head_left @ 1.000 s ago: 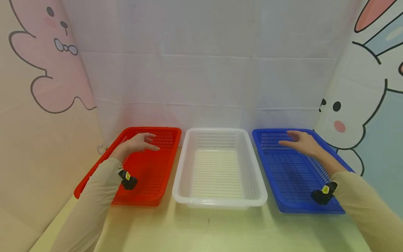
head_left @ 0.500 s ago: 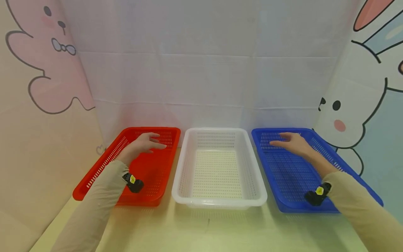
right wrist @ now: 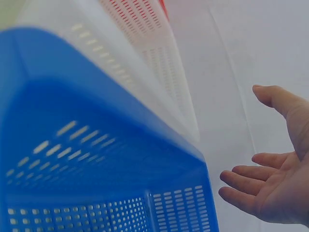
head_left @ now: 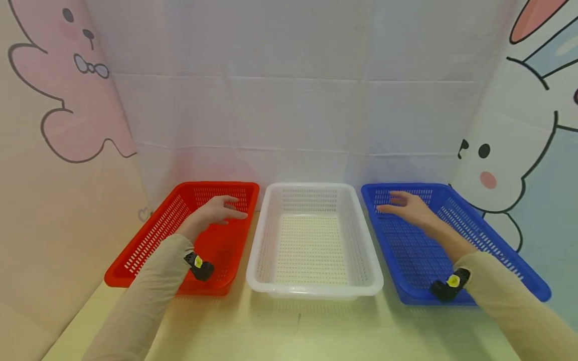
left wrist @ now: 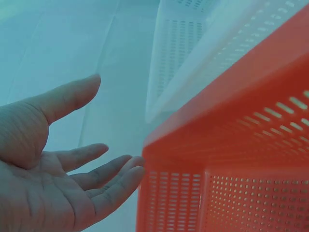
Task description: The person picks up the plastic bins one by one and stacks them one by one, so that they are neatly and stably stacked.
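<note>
My left hand [head_left: 212, 214] hovers over the red basket [head_left: 217, 288], its fingers loosely spread with nothing in them. In the left wrist view its palm and fingers [left wrist: 116, 191] show bare beside that basket's wall. Over the blue basket [head_left: 447, 300], my right hand [head_left: 408, 208] points inward toward the middle, likewise holding nothing. The right wrist view has its thumb held apart from relaxed fingers [right wrist: 241, 193], beside the blue wall. Between the two hands stands a white basket [head_left: 316, 290], its perforated bottom bare.
All three baskets stand in a row on a pale yellow table [head_left: 289, 331]. Behind them hangs a white cloth [head_left: 293, 100]. Cartoon-printed cloth flanks both sides, with a pink figure [head_left: 81, 115] on the left and a white rabbit [head_left: 510, 145] on the right.
Both hands have drifted inward: the left one rightward and slightly nearer, the right one leftward. The baskets keep their places, and neither hand has taken hold of anything.
</note>
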